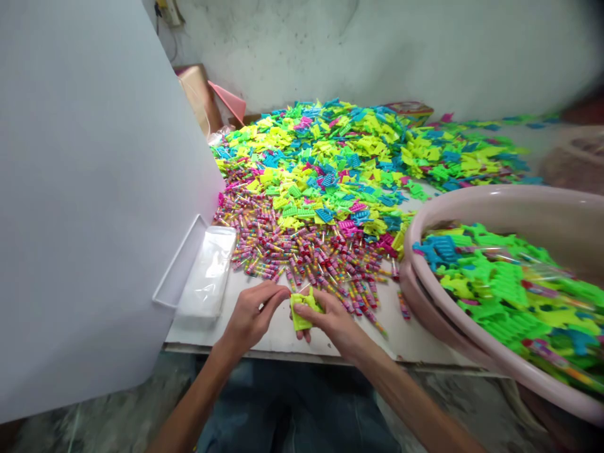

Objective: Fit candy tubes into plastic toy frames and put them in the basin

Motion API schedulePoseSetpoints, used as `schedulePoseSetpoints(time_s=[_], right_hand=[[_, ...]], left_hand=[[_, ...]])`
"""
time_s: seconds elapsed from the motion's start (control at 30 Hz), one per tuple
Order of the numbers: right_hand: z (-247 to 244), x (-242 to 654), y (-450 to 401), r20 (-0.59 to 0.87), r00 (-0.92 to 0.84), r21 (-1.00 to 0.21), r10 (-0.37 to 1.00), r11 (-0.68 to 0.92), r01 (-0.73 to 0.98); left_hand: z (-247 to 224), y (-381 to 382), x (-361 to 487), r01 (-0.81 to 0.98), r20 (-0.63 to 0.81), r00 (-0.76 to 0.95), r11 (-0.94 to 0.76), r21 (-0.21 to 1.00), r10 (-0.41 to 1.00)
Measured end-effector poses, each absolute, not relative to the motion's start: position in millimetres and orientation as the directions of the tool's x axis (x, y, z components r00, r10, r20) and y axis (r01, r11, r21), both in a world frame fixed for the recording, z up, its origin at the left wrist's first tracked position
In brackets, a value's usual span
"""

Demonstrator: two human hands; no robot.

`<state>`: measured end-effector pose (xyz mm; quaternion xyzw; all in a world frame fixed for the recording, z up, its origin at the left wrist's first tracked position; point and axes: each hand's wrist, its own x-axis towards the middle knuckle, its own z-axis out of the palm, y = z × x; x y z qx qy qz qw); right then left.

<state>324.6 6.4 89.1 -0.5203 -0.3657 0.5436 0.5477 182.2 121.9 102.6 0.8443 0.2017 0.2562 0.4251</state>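
Observation:
My right hand (333, 319) grips a yellow-green plastic toy piece (300, 316), thumb across its front and fingers behind it. Just left of it, my left hand (252, 318) is closed in a pinch, fingertips almost at the toy's upper edge. A small reddish spot shows at those fingertips, too small to name. Beyond both hands lies a spread of small wrapped candy tubes (309, 255) in pink, yellow and red. Behind these rises a big heap of plastic toy pieces (349, 148) in yellow, green, blue and pink.
A pink tub (472, 201) on the right holds toy pieces and long filled clear packs. Clear plastic bags (207, 270) lie in a stack on the left, beside a wire frame (177, 261) and a large white panel (94, 189). The white table (278, 343) ends close to my body.

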Motion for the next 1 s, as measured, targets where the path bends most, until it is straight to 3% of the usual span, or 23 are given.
schedulePoseSetpoints(time_s=[0.17, 0.3, 0.4, 0.47, 0.57, 0.67, 0.77, 1.0], right_hand=[[88, 318, 6, -0.027, 0.325, -0.999, 0.945, -0.037, 0.027], [84, 318, 8, -0.185, 0.148, -0.95, 0.971, -0.138, -0.281], [79, 319, 10, -0.211, 0.212, -0.949, 0.954, -0.148, -0.279], [77, 320, 12, -0.221, 0.273, -0.955, 0.936, -0.151, -0.255], [77, 320, 13, -0.251, 0.318, -0.947, 0.914, -0.165, -0.275], [79, 320, 12, -0.24, 0.378, -0.959, 0.894, -0.157, -0.237], [81, 318, 9, -0.253, 0.366, -0.952, 0.896, -0.162, -0.261], [79, 317, 7, -0.238, 0.385, -0.959, 0.892, -0.154, -0.236]], left_hand=[[103, 122, 179, 0.134, 0.246, 0.8, -0.563, 0.816, 0.547], [98, 121, 174, 0.163, 0.212, 0.819, -0.57, 0.805, 0.533], [94, 122, 173, 0.188, 0.216, 0.82, -0.606, 0.773, 0.53], [93, 120, 174, 0.22, 0.257, 0.833, -0.719, 0.66, 0.49], [96, 115, 177, 0.288, 0.321, 0.865, -0.905, 0.314, 0.386], [100, 109, 179, 0.331, 0.354, 0.869, -0.938, 0.103, 0.345], [101, 107, 181, 0.303, 0.358, 0.879, -0.949, 0.09, 0.315], [90, 103, 180, 0.275, 0.382, 0.863, -0.942, 0.193, 0.331]])
